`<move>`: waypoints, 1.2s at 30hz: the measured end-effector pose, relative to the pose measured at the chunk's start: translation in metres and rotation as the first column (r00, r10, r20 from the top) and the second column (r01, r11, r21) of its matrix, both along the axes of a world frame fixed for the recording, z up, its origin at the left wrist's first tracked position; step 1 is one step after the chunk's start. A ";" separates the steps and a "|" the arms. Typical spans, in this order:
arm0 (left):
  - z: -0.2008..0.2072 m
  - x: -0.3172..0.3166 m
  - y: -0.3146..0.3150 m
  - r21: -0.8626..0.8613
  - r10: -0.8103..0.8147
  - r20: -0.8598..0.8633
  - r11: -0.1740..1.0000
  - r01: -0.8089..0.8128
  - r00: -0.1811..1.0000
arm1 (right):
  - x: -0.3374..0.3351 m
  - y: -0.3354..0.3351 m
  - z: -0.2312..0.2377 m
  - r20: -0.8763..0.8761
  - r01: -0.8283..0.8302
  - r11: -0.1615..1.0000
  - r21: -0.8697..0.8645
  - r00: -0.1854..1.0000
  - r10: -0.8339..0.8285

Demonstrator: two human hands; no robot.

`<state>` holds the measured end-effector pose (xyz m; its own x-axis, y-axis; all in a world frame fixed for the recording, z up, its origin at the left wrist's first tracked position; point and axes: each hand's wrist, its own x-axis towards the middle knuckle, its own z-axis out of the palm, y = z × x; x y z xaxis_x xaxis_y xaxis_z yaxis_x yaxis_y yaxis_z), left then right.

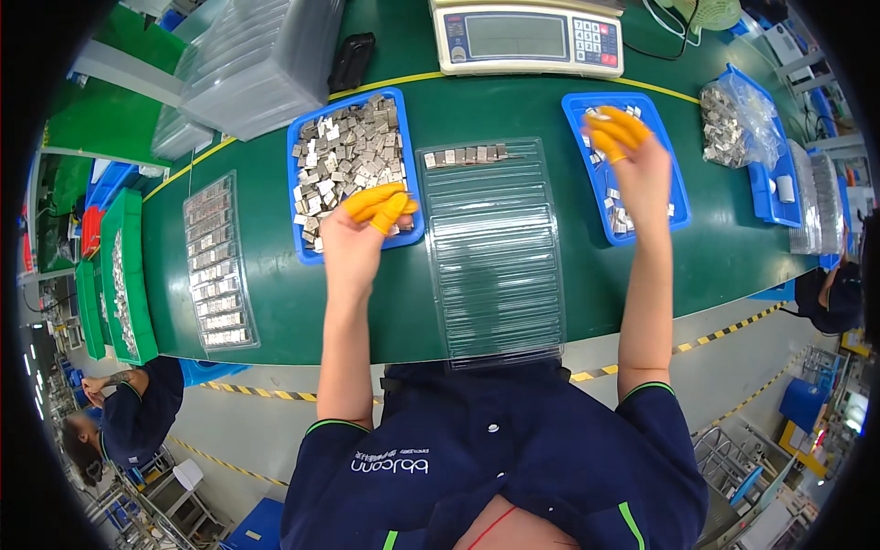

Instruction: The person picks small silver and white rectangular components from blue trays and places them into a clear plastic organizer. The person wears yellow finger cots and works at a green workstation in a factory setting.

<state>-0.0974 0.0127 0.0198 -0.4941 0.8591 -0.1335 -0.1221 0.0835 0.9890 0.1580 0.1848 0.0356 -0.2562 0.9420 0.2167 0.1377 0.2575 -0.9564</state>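
Observation:
My left hand (pixel 359 229), with yellow finger cots, is closed in a pinch over the lower right edge of a blue tray (pixel 302 220). Small silvery metal parts (pixel 353 147) fill that tray; whatever the fingertips hold is hidden. Over a second blue tray (pixel 679 188) on the right, my right hand (pixel 639 160) has its yellow-cotted fingers bent together, and I cannot make out anything in them. Fewer metal parts (pixel 620 220) lie in this tray. Between the hands rests a clear plastic slotted tray (pixel 495 266), with several metal parts (pixel 466 156) in its top row.
A digital scale (pixel 527 41) stands at the back. To the left are stacked clear trays (pixel 257 64), a filled slotted tray (pixel 218 266) and a green bin (pixel 128 275). At far right, a blue bin (pixel 775 197) holds bagged parts. Another person (pixel 137 412) sits lower left.

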 end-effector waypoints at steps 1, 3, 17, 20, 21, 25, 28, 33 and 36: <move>0.003 0.008 0.003 0.021 -0.047 0.088 0.999 0.046 0.995 | -0.009 -0.009 0.001 0.099 -0.074 0.997 -0.010 0.992 0.075; -0.002 0.023 0.010 0.046 -0.112 0.267 0.994 0.103 0.957 | -0.026 -0.031 -0.001 -0.015 -0.223 0.955 -0.194 0.974 0.224; -0.017 0.053 0.020 0.070 -0.094 0.396 0.995 0.072 0.914 | -0.048 -0.061 -0.010 0.043 -0.312 0.916 -0.251 0.942 0.332; -0.019 0.053 0.023 0.058 -0.065 0.326 0.997 0.049 0.943 | -0.049 -0.062 -0.011 0.035 -0.292 0.915 -0.277 0.949 0.314; -0.020 0.053 0.022 0.055 -0.061 0.334 0.997 0.046 0.940 | -0.049 -0.063 -0.011 0.038 -0.290 0.917 -0.272 0.949 0.312; -0.022 0.054 0.023 0.055 -0.051 0.325 0.998 0.035 0.944 | -0.049 -0.062 -0.010 0.084 -0.288 0.942 -0.172 0.949 0.305; -0.020 0.055 0.023 0.055 -0.061 0.324 0.997 0.046 0.944 | -0.048 -0.063 -0.011 0.127 -0.270 0.952 -0.144 0.949 0.289; -0.023 0.053 0.024 0.051 -0.082 0.300 0.996 0.070 0.950 | -0.051 -0.065 -0.008 0.028 -0.302 0.897 -0.322 0.944 0.328; -0.018 0.057 0.024 0.031 -0.107 0.260 0.994 0.103 0.960 | -0.049 -0.063 -0.010 0.035 -0.306 0.896 -0.323 0.942 0.334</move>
